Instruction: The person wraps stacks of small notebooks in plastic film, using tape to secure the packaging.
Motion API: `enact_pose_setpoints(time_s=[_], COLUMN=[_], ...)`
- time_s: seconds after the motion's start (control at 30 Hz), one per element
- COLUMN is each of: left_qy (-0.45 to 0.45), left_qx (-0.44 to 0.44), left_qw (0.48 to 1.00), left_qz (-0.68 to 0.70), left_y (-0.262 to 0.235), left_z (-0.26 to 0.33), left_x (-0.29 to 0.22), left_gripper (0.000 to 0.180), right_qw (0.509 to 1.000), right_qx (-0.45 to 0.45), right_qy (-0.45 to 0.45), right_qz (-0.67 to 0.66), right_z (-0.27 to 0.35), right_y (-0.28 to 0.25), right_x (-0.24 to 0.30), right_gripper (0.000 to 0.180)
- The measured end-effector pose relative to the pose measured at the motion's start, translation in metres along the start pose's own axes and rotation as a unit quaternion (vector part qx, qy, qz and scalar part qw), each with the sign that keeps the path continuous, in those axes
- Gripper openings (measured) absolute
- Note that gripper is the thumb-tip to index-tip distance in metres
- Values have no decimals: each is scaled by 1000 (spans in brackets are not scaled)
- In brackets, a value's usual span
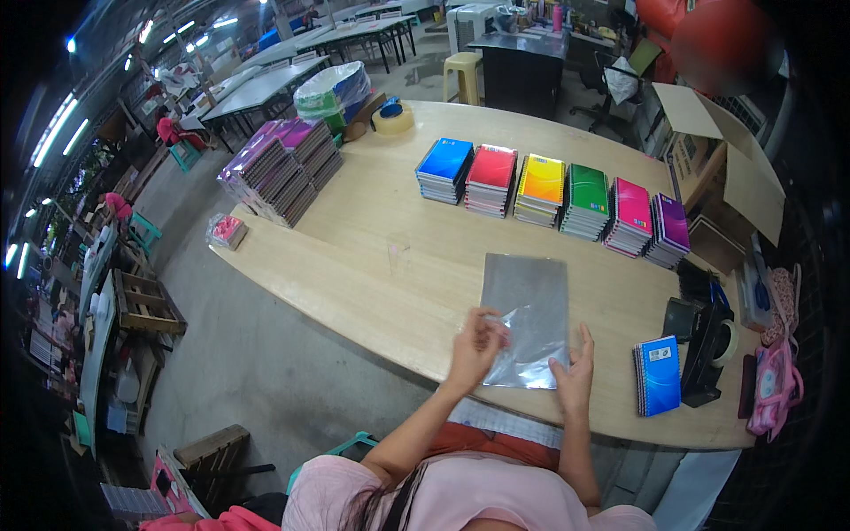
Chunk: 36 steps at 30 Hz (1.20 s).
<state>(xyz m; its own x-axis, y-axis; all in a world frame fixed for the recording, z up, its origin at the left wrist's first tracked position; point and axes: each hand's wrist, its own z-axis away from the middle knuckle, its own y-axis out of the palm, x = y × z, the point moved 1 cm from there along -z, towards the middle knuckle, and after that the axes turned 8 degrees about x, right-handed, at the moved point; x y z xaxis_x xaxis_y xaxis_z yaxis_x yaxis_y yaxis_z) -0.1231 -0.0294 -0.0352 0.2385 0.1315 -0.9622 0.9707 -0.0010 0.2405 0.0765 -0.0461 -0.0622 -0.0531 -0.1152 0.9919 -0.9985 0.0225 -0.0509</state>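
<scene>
A stack of clear plastic sleeves or a single one (536, 288) lies flat on the table before me; I cannot tell how many. Its near half is creased and shiny. Over its left edge hovers my left hand (479, 347), fingers loosely bent and apart, with nothing visible in them. My right hand (575, 372) is at the near right edge of the plastic, its thumb on the plastic and its fingers spread upward. Right of that hand lies a blue spiral notebook (657, 376).
Across the table (354, 265) stand stacks of spiral notebooks: blue (444, 159), red (491, 166), yellow (541, 179), green (585, 190), pink (628, 205) and purple (670, 221). More purple notebooks (283, 168) pile up at left. A black tape dispenser (706, 354) and an open carton (699, 164) are at right.
</scene>
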Motion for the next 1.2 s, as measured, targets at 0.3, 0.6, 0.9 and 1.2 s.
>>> enact_pose_setpoints(time_s=[0.3, 0.6, 0.9, 1.2], left_qy=[20, -40, -58, -95], left_qx=[-104, -172, -155, -140], left_qw=[977, 952, 959, 970], left_qz=[-187, -250, -231, -175], left_y=[-106, -145, -164, -150], left_z=[3, 17, 10, -7], left_x=[-32, -9, -7, -32], left_gripper=[23, 48, 59, 66], right_qw=[873, 632, 891, 662], right_qx=[232, 506, 72, -559], right_qy=[-181, -326, -312, -23], right_qz=[389, 488, 322, 499], right_z=[-46, -135, -162, -73], right_y=[35, 118, -24, -489], right_x=[65, 51, 101, 129], right_gripper=[28, 9, 4, 25])
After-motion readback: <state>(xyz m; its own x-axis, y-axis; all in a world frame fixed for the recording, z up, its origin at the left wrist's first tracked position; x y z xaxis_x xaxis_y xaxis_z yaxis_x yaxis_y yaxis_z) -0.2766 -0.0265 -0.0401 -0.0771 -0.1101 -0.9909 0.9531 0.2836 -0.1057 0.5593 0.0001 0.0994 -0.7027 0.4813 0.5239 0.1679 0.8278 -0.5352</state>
